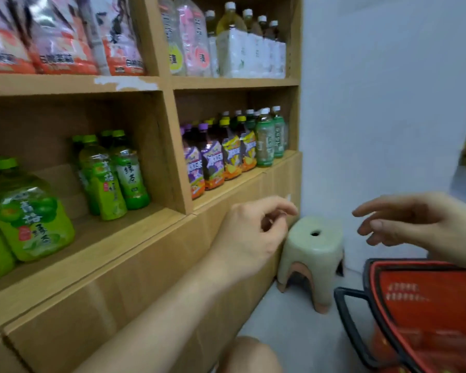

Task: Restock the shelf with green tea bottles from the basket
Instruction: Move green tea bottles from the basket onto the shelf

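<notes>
Bottles of green tea (131, 175) stand in the low left box of the shelf (135, 246), close to its right wall. More lime-green bottles (30, 211) stand at the far left, near the front edge. Between the two groups the shelf board shows, with open room at the front. Past a wood wall, purple and yellow drink bottles (215, 160) fill the next box in a row along its front edge. Above are white-label bottles (242, 49) and orange packets (57, 41).

The left hand (253, 235) hangs in front of the shelf's low front panel, fingers loosely bent, holding nothing. The right hand (414, 224) is out above the red basket (425, 289), fingers loose and spread, holding nothing too.

The basket sits low on the right, and its black handle (343, 313) sticks out to the left. What is inside it is too blurry to tell. A small pale stool (311, 251) stands on the floor in the corner, just beside the shelf and the wall (374, 103), below the gap between the two hands.
</notes>
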Motion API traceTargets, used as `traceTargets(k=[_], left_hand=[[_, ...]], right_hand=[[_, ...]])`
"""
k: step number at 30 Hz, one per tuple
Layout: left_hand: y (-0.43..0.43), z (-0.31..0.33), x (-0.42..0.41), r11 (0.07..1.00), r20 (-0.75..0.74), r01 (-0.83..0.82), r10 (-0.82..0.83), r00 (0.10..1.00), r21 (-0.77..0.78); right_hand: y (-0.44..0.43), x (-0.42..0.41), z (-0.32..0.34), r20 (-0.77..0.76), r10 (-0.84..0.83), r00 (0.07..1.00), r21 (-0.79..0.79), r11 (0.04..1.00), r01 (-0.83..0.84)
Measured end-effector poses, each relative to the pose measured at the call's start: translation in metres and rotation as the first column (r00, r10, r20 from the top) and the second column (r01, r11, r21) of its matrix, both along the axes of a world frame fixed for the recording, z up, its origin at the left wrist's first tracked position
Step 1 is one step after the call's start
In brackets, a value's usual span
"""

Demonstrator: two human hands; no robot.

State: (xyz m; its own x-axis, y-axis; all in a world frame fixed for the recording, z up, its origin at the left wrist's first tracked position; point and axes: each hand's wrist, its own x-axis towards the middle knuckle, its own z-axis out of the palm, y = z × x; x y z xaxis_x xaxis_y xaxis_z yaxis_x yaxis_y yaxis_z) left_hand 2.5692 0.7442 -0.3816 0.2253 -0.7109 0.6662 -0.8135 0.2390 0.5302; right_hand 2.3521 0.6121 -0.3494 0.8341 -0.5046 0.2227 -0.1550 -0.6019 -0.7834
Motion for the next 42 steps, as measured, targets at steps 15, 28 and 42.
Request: traceTargets(k=[15, 28, 42], left_hand=[[-0.216, -0.123, -0.165, 0.83, -0.094, 0.353, -0.348, 0.933, 0.433], [-0.385, -0.3, -0.313, 0.44, -0.326, 0.453, -0.335, 0.884, 0.775], [-0.421, -0.37, -0.354, 0.196, -0.649, 0.619, 0.232, 0.724, 0.761]], right_hand=[[-0.133, -0.196, -0.161, -0.431, -0.55, 0.716, -0.142, 0.825, 0.548], [-0.227, -0.282, -0.253, -0.526, -0.766, 0.369, 0.002, 0.433, 0.901], [-0.23, -0.31, -0.258, -0.616, -0.61, 0.498, 0.057, 0.596, 0.801]])
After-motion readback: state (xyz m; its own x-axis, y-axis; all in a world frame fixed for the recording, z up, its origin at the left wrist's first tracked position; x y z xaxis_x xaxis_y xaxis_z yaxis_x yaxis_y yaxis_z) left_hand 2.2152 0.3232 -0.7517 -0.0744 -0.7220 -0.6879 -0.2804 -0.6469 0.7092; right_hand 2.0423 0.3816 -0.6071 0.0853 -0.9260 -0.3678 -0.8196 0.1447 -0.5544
